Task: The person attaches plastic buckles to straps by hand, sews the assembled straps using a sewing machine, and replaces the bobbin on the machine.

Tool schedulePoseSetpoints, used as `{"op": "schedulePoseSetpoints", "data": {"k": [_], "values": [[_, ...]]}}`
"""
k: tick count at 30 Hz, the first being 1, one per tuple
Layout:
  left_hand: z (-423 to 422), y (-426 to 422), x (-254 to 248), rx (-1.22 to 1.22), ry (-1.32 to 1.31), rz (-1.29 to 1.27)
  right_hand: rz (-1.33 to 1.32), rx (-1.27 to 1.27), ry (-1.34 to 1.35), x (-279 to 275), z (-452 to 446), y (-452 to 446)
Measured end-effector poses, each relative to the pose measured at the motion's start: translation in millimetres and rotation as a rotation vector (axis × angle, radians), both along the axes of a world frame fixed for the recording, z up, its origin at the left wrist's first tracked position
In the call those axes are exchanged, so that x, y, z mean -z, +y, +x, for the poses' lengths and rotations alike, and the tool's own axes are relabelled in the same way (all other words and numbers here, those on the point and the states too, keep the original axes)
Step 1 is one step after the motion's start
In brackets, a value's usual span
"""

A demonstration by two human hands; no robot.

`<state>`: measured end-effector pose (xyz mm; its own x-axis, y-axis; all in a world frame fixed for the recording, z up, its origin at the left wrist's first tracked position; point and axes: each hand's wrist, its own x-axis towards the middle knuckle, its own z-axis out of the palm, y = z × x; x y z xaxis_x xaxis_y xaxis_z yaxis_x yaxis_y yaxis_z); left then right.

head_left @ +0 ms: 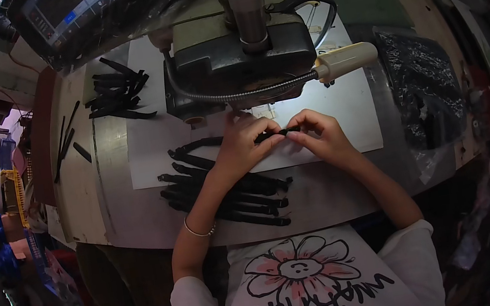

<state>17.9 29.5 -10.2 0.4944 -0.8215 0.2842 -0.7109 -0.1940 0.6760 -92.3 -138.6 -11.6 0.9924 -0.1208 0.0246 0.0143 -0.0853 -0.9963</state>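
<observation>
Between my two hands, just in front of the sewing machine (pixel 237 67), is a small black fabric strip (pixel 265 136). My left hand (pixel 249 136) pinches one end, thumb and fingers pressed together. The other end sits in the pinch of my right hand (pixel 318 134), so the fingertips nearly meet. Most of the strip is hidden by my fingers. Under and beside my left forearm lies a row of several black fabric strips (pixel 253 200), spread side by side over the edge of the white sheet (pixel 350 142).
A pile of black strips (pixel 118 90) lies left of the machine, with thin black pieces (pixel 65 144) farther left. A lamp (pixel 346 61) on a flexible arm crosses the machine head. A plastic bag (pixel 425 84) is at right; a screen (pixel 85 11) stands upper left.
</observation>
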Motion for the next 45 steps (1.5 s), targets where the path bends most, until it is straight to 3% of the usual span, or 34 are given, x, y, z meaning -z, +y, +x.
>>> {"op": "schedulePoseSetpoints", "data": {"k": [1, 4, 7, 10, 13, 18, 22, 25, 29, 30, 31, 33, 38, 45], "values": [[0, 1, 1, 0.007, 0.001, 0.007, -0.049, -0.017, -0.015, 1, 1, -2], [-4, -2, -3, -0.025, 0.422, -0.081, -0.080, -0.046, -0.025, 5, 3, -6], [-1, 0, 0, -0.005, 0.137, -0.065, 0.057, -0.014, 0.016, 9, 3, -2], [0, -2, -1, -0.040, 0.054, -0.013, 0.044, 0.054, 0.025, 11, 3, 5], [-1, -3, -8, -0.058, 0.259, 0.073, -0.084, 0.115, -0.023, 12, 0, 7], [0, -2, -3, -0.058, 0.117, 0.068, -0.337, 0.118, -0.189, 11, 2, 6], [2, -1, 5, -0.049, 0.001, -0.030, -0.241, -0.019, -0.081, 12, 12, -4], [6, -1, 3, -0.070, 0.148, -0.030, -0.143, -0.036, 0.047, 12, 27, -13], [26, 0, 27, -0.087, -0.677, -0.114, -0.024, -0.020, 0.187, 17, 58, -23], [28, 2, 27, -0.050, -0.741, -0.074, 0.004, 0.000, 0.197, 27, 65, -24], [31, 3, 30, -0.034, -0.775, -0.058, 0.031, 0.020, 0.208, 37, 72, -26], [36, 4, 37, 0.001, -0.839, -0.027, -0.207, 0.049, 0.222, 46, 81, -32], [38, 9, 39, -0.006, -0.705, 0.037, -0.523, 0.097, 0.261, 49, 89, -31], [35, 6, 39, -0.012, -0.664, 0.139, -0.555, 0.185, 0.328, 25, 80, -19]]}}
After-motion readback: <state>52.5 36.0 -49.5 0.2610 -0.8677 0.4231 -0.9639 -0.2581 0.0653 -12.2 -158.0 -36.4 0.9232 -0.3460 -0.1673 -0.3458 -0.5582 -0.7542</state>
